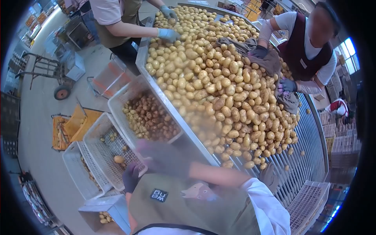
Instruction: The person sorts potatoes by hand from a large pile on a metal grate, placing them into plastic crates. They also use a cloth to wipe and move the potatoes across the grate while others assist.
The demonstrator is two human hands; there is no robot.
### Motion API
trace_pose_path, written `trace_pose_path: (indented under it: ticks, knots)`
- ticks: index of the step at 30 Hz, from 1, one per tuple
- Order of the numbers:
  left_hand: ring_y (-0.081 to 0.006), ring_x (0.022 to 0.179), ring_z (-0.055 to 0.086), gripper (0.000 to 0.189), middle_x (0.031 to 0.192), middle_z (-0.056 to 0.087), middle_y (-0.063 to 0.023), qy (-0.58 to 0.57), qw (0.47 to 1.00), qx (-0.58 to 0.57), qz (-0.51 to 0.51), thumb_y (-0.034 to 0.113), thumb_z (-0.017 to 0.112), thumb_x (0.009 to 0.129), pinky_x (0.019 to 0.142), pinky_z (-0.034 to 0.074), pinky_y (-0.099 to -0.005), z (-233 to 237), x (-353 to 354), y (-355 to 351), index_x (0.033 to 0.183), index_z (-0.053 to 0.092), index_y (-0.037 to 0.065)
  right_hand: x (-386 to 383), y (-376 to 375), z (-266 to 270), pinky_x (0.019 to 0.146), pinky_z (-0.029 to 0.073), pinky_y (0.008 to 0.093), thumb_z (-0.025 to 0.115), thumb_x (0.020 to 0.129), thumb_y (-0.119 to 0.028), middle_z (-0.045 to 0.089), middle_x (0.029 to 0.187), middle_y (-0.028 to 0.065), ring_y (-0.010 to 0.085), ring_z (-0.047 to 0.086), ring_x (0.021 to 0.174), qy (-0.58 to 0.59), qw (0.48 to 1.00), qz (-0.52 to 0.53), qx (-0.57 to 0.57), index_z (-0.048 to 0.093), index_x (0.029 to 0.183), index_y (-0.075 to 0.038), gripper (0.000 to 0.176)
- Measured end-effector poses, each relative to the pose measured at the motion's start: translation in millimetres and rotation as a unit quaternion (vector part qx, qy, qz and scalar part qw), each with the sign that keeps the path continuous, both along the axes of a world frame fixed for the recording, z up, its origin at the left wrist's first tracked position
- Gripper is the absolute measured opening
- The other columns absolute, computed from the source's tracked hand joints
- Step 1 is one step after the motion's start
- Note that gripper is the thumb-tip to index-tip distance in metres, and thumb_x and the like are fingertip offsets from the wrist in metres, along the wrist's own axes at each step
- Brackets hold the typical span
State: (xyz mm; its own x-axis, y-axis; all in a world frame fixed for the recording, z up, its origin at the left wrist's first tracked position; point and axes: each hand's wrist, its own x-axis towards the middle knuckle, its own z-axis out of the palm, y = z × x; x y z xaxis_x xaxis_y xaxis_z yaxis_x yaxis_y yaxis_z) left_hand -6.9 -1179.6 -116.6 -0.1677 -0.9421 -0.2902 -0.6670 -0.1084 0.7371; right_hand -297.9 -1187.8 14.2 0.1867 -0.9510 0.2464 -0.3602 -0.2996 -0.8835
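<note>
My left hand (131, 177), in a dark glove with purple fingertips, is beside the near end of a white plastic crate (111, 172). Its fingers are slightly bent and apart, with nothing visible in them. Just past them, a single potato (118, 159) shows over the crate, larger than those lower down. My right hand (158, 156), gloved in grey and purple, reaches across my body near the crate's corner; motion smears its fingers. Ahead lies a large heap of potatoes (231, 94) on a metal-edged sorting table (192, 135).
Another crate (117, 100) holds small and reddish potatoes beside the table. A blue-white box (105, 211) with potatoes stands lower left. Two co-workers work at the heap, one with light blue gloves (168, 34), the other with dark gloves (288, 85) and grey cloth (270, 62). Metal rollers (301, 156) lie right.
</note>
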Motion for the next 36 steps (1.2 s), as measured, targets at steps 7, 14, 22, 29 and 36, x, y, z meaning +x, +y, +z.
trace_pose_path:
  ticks: [7,14,22,29,36]
  knots:
    - [-0.0271,0.1,0.068,0.03,0.106,0.071,-0.0188,-0.031,0.988,0.13,0.077,0.013,0.062,0.092,0.09,0.051,-0.0353,-25,26,-41,0.116,0.065,-0.004,-135,75,-71,0.102,0.039,0.0507,0.065,0.087,-0.015,0.054,0.126,0.0181,0.0397,0.05,0.118,0.255,0.889,-0.381,-0.002,0.055,0.13,-0.007,0.045]
    - [-0.0276,0.102,0.067,0.027,0.109,0.07,-0.0168,0.068,0.977,-0.089,-0.181,0.014,0.06,0.094,0.09,0.051,-0.0348,20,-177,-135,0.116,0.066,-0.001,-222,210,-92,0.114,0.027,0.0509,0.065,0.089,-0.017,0.045,0.142,0.0178,0.0408,0.036,0.136,0.34,0.66,-0.664,0.091,0.051,0.136,-0.009,0.049]
    - [-0.0368,0.098,0.063,0.036,0.109,0.065,-0.0177,0.047,0.857,-0.232,-0.458,0.029,0.062,0.093,0.084,0.05,-0.0443,18,-439,-120,0.119,0.061,0.004,-200,197,-132,0.116,0.026,0.0467,0.058,0.095,-0.013,0.029,0.151,0.0234,0.0386,0.024,0.144,0.226,0.682,-0.683,0.13,0.027,0.15,-0.003,0.064]
    - [-0.0155,0.097,0.059,0.035,0.109,0.062,-0.0071,0.247,0.9,0.198,-0.298,0.023,0.053,0.096,0.087,0.048,-0.0303,49,-385,-170,0.12,0.057,-0.003,-192,142,-86,0.115,0.019,0.0557,0.066,0.086,-0.019,0.028,0.153,0.0219,0.043,0.024,0.142,0.234,0.716,-0.654,0.068,0.04,0.146,-0.006,0.066]
    - [-0.0308,0.097,0.062,0.028,0.102,0.061,-0.0128,0.057,0.851,-0.104,-0.511,0.026,0.063,0.087,0.085,0.049,-0.0406,14,-337,-103,0.105,0.06,0.005,-179,98,-106,0.116,-0.004,0.0585,0.07,0.084,-0.034,0.035,0.154,0.0019,0.0385,0.007,0.148,0.41,0.723,-0.545,0.11,0.066,0.123,-0.03,0.039]
